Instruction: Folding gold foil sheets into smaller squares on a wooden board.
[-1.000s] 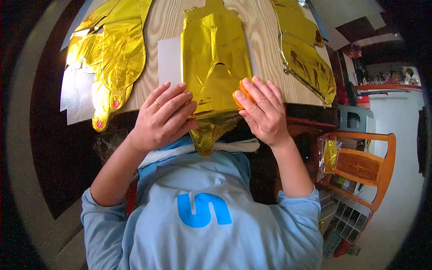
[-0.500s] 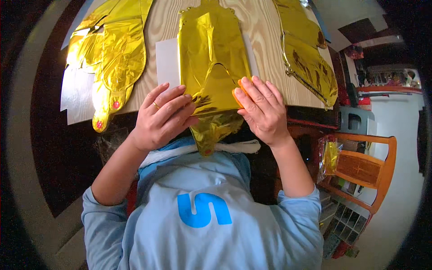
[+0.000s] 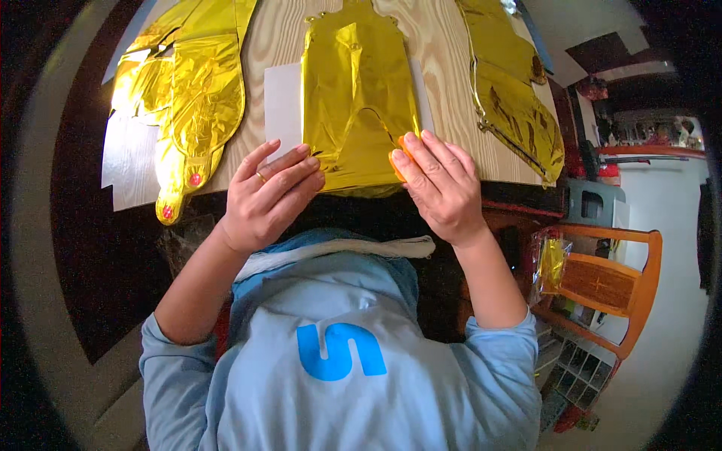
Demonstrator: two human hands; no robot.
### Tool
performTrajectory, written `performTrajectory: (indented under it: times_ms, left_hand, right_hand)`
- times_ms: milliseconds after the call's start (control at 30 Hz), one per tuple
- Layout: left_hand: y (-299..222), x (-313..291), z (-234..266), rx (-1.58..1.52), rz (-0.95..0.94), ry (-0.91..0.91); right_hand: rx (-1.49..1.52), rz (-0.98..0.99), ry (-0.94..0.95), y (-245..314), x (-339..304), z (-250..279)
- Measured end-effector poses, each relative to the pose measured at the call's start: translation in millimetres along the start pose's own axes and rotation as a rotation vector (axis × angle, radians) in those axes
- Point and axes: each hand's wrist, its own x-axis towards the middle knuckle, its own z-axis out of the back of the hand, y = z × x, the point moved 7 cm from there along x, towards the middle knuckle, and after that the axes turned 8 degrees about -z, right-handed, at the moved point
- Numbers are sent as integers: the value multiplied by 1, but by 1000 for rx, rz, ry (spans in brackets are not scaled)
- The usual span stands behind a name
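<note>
A flat gold foil balloon (image 3: 359,83) lies lengthwise before me, folded at its near end over the table edge. My left hand (image 3: 272,195), with a ring on one finger, has its fingertips on the balloon's near left corner; the thumb is hidden. At the near right corner, my right hand (image 3: 449,192) is closed around a small flat orange piece (image 3: 398,167) pressed against the foil. Its kind cannot be made out, since the fingers cover most of it. Under the balloon a white board (image 3: 281,105) shows along both sides.
More flat gold foil balloons lie on the wooden table (image 3: 444,105), one on the left (image 3: 203,98) with red spots, another on the right (image 3: 511,98). An orange wooden chair (image 3: 602,279) stands at the right, with a gold packet (image 3: 553,264) hanging on it.
The pointed foil tail that hung below the table edge toward my lap has gone from sight under the balloon. Both hands stay at nearly the same corners.
</note>
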Motion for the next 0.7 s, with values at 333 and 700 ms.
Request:
performTrajectory:
  times_ms: [333,700]
  left_hand:
    - [-10,-4,17,-34,18,-8]
    - [43,121,120,373,-542,-145]
  right_hand:
    - [33,71,38,14,-3,22]
    - [-295,381,-252,-15,118,125]
